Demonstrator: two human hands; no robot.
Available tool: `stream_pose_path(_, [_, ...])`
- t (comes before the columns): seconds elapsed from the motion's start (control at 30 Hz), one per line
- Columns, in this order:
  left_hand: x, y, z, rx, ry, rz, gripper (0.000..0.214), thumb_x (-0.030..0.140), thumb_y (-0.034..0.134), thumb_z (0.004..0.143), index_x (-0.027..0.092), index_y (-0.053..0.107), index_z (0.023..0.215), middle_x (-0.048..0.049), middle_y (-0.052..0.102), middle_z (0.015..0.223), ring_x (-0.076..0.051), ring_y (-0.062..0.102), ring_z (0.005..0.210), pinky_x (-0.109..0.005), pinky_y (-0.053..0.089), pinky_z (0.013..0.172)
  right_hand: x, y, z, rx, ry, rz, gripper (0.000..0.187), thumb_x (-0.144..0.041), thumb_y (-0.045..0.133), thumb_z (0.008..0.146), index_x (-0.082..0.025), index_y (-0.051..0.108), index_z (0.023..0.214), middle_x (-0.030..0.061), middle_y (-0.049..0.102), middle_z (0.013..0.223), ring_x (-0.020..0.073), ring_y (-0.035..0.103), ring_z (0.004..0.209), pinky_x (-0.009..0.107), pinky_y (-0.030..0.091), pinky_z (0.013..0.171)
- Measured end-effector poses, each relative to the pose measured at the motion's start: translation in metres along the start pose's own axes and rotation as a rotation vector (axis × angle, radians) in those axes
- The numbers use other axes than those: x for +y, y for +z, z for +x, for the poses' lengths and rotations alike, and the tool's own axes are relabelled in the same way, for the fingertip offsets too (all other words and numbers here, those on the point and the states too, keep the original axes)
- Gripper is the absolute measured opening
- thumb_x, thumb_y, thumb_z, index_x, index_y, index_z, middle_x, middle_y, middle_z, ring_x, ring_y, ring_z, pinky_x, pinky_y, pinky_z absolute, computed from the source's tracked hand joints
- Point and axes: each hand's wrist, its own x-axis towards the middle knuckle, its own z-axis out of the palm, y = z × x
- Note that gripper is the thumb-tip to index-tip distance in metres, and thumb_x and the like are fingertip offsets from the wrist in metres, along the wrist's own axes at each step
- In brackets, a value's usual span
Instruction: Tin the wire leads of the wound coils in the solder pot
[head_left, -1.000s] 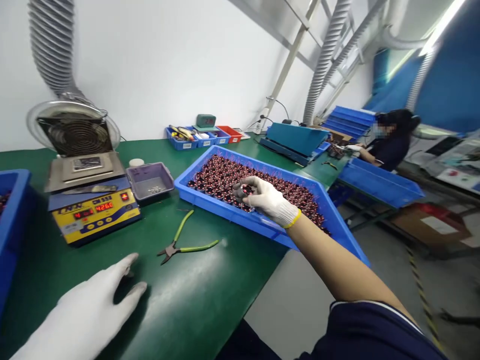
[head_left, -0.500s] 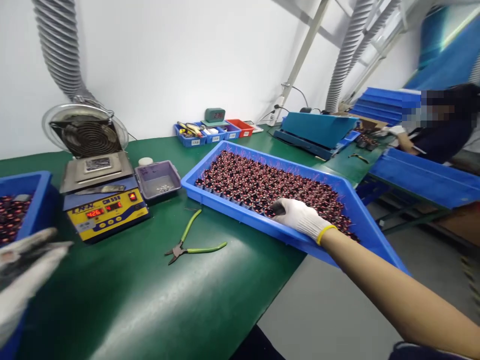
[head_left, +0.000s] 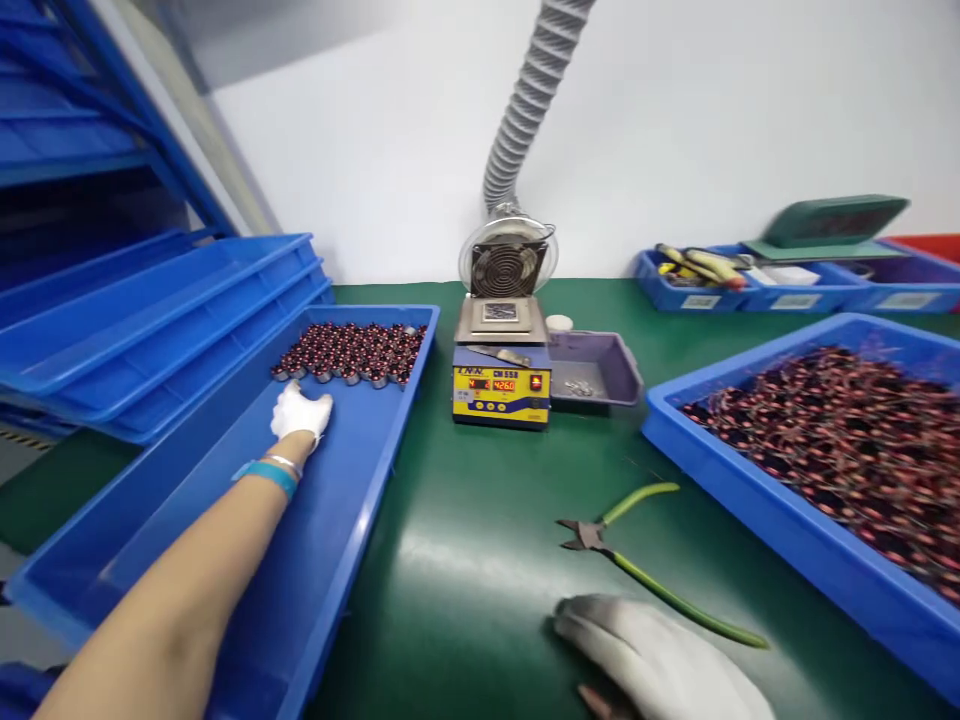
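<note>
My left hand (head_left: 298,412), in a white glove, reaches into the left blue tray (head_left: 375,450). Its curled fingers point at the front row of small round black parts with copper windings (head_left: 352,350); the fingertips are hidden, so what they grip does not show. Low over the green table, my right hand (head_left: 652,650) is gloved, blurred and closed, with a small coppery-brown bit below its fingers that I cannot identify. Just beyond it lie green-handled cutting pliers (head_left: 592,535), jaws apart. Similar parts with wire ends (head_left: 847,440) fill the right blue tray (head_left: 750,500).
A yellow solder pot (head_left: 501,395) with a lit display stands mid-table, a fan (head_left: 508,268) behind it. Beside it is a grey-purple bin (head_left: 611,370) with small bits. Labelled blue boxes (head_left: 697,298) line the wall. Stacked blue trays (head_left: 225,300) rise at left.
The view has swung left. My right hand has left the right tray and is now over the table near the pliers. My left hand has reached forward into the left tray.
</note>
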Motion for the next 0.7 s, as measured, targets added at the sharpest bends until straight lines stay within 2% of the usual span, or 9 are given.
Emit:
stream_pose_path(0.07, [0.006, 0.011, 0.009, 0.023, -0.017, -0.056, 0.067, 0.043, 0.059, 0.072, 0.011, 0.042, 0.129, -0.0191, 0.053, 0.126, -0.036, 0.050, 0.116, -0.045, 0.043, 0.093, -0.008, 0.014, 0.028, -0.005, -0.073, 0.028, 0.036, -0.012, 0.043, 0.075, -0.023, 0.049, 0.109, 0.0065, 0.066, 0.094, 0.0157, 0.064, 0.080, 0.028, 0.050, 0.067])
stream_pose_path(0.2, [0.016, 0.020, 0.027, 0.042, -0.019, -0.169, 0.058, 0.045, 0.055, 0.081, 0.016, 0.042, 0.129, -0.0136, 0.054, 0.123, -0.027, 0.053, 0.112, -0.047, 0.042, 0.094, -0.014, 0.035, 0.065, -0.101, -0.020, 0.019, 0.033, -0.017, 0.048, 0.072, -0.020, 0.052, 0.104, 0.0063, 0.064, 0.093, 0.0183, 0.059, 0.074, 0.031, 0.044, 0.063])
stream_pose_path(0.3, [0.020, 0.020, 0.034, 0.034, -0.017, -0.234, 0.051, 0.044, 0.054, 0.083, 0.016, 0.047, 0.125, -0.0116, 0.055, 0.121, -0.024, 0.054, 0.109, -0.047, 0.042, 0.092, -0.019, 0.047, 0.079, -0.198, -0.035, 0.069, 0.034, -0.023, 0.053, 0.069, -0.021, 0.053, 0.103, 0.0050, 0.063, 0.095, 0.0203, 0.057, 0.077, 0.032, 0.042, 0.064])
stream_pose_path(0.4, [0.020, 0.015, 0.031, -0.006, -0.011, -0.289, 0.041, 0.043, 0.056, 0.082, 0.015, 0.056, 0.112, -0.0091, 0.059, 0.112, -0.022, 0.056, 0.105, -0.046, 0.042, 0.092, -0.023, 0.051, 0.084, -0.228, -0.032, 0.099, 0.034, -0.027, 0.054, 0.071, -0.021, 0.054, 0.105, 0.0047, 0.062, 0.098, 0.0207, 0.057, 0.081, 0.033, 0.041, 0.067])
stream_pose_path(0.5, [0.021, 0.005, 0.022, -0.045, 0.007, -0.371, 0.033, 0.043, 0.062, 0.077, 0.014, 0.063, 0.094, -0.0068, 0.065, 0.098, -0.020, 0.059, 0.096, -0.043, 0.043, 0.089, -0.023, 0.050, 0.083, -0.206, -0.018, 0.128, 0.035, -0.027, 0.055, 0.071, -0.022, 0.053, 0.106, 0.0045, 0.062, 0.099, 0.0205, 0.057, 0.082, 0.033, 0.042, 0.068])
stream_pose_path(0.57, [0.027, -0.005, 0.012, -0.042, 0.026, -0.459, 0.037, 0.044, 0.066, 0.071, 0.012, 0.064, 0.090, -0.0073, 0.067, 0.091, -0.020, 0.061, 0.087, -0.039, 0.046, 0.084, -0.021, 0.050, 0.083, -0.169, -0.007, 0.168, 0.036, -0.027, 0.056, 0.070, -0.022, 0.054, 0.105, 0.0044, 0.062, 0.099, 0.0202, 0.058, 0.082, 0.032, 0.043, 0.068])
stream_pose_path(0.63, [0.040, -0.017, -0.004, -0.039, 0.058, -0.561, 0.046, 0.048, 0.064, 0.068, 0.008, 0.065, 0.093, -0.0085, 0.067, 0.086, -0.019, 0.061, 0.077, -0.034, 0.048, 0.075, -0.020, 0.049, 0.084, -0.084, 0.032, 0.232, 0.038, -0.026, 0.058, 0.069, -0.022, 0.053, 0.107, 0.0046, 0.062, 0.099, 0.0193, 0.058, 0.082, 0.031, 0.044, 0.069])
stream_pose_path(0.7, [0.059, -0.028, -0.031, -0.074, 0.113, -0.649, 0.052, 0.053, 0.060, 0.067, 0.007, 0.064, 0.093, -0.0079, 0.067, 0.081, -0.017, 0.059, 0.068, -0.030, 0.048, 0.065, -0.018, 0.048, 0.088, 0.070, 0.104, 0.321, 0.045, -0.025, 0.060, 0.068, -0.022, 0.050, 0.112, 0.0059, 0.060, 0.104, 0.0177, 0.059, 0.083, 0.030, 0.047, 0.071])
